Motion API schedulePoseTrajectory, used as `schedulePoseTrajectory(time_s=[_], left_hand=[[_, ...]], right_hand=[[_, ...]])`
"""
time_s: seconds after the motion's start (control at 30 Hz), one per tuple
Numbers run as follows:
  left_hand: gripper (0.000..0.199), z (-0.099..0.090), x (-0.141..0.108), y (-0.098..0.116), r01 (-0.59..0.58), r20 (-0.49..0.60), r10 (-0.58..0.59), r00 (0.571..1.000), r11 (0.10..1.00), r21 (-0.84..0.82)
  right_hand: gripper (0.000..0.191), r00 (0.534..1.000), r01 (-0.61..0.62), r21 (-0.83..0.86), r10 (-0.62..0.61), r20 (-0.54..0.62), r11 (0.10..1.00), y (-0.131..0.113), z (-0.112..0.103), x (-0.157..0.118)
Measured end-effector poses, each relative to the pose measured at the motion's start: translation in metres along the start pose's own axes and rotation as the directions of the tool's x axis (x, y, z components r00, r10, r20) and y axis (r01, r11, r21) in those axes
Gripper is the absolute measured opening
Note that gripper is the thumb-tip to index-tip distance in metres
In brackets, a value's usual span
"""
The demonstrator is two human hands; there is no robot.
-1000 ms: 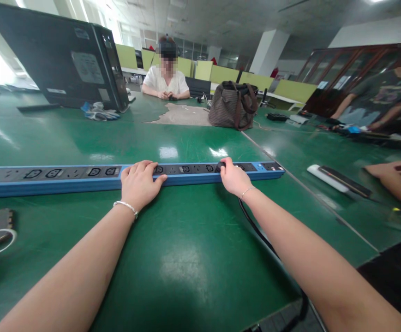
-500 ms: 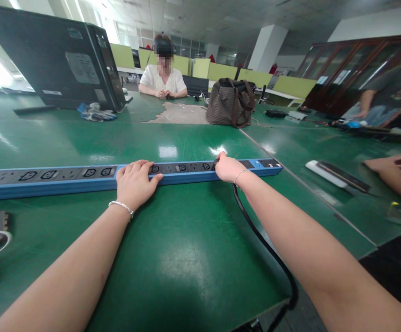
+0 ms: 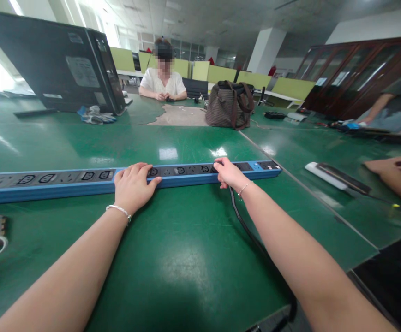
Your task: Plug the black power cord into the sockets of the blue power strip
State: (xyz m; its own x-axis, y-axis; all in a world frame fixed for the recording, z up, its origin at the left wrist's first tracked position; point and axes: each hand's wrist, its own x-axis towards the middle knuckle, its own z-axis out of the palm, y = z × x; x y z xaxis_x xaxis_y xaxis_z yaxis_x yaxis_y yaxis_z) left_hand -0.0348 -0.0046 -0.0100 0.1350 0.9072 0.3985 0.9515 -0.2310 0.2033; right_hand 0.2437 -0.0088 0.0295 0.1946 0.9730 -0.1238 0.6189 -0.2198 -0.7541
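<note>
No text can be read. The black computer case bears a large pale label, a white sticker and a small upper label, their print illegible. Tiny pale marks near the right end of the blue power strip are too small to make out, as is the white sheet on the wooden cabinet.
</note>
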Motion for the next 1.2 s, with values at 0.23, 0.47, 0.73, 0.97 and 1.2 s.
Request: schedulePoseTrajectory(time_s=[0.23, 0.47, 0.73, 0.97, 1.2], left_hand=[[0.05, 0.001, -0.001, 0.001, -0.002, 0.004, 0.002, 1.0, 1.0, 0.022], [0.049, 0.001, -0.005, 0.009, -0.08, -0.091, 0.079, 0.993, 0.997, -0.002], [0.054, 0.011, 0.003, 0.097, -0.397, -0.085, 0.392, 0.916, 0.916, -0.054], [0.044, 0.048, 0.031, 0.168, -0.392, -0.05, 0.389, 0.92, 0.916, -0.083], [0.035, 0.045, 0.04, 0.172, -0.377, 0.002, 0.377, 0.926, 0.926, -0.012]], right_hand=[[0.043, 0.879, 0.218, -0.18, -0.274, -0.39, 0.959, 0.038, -0.018, 0.003], [0.037, 0.716, 0.397, -0.51, -0.606, -0.347, 0.763, 0.068, -0.009, 0.013], [0.036, 0.74, 0.345, -0.518, -0.566, -0.362, 0.782, 0.07, 0.0, 0.023], [0.041, 0.772, 0.3, -0.558, -0.54, -0.335, 0.774, 0.068, 0.001, 0.021], [0.038, 0.78, 0.277, -0.518, -0.504, -0.371, 0.809, 0.064, 0.004, 0.02]])
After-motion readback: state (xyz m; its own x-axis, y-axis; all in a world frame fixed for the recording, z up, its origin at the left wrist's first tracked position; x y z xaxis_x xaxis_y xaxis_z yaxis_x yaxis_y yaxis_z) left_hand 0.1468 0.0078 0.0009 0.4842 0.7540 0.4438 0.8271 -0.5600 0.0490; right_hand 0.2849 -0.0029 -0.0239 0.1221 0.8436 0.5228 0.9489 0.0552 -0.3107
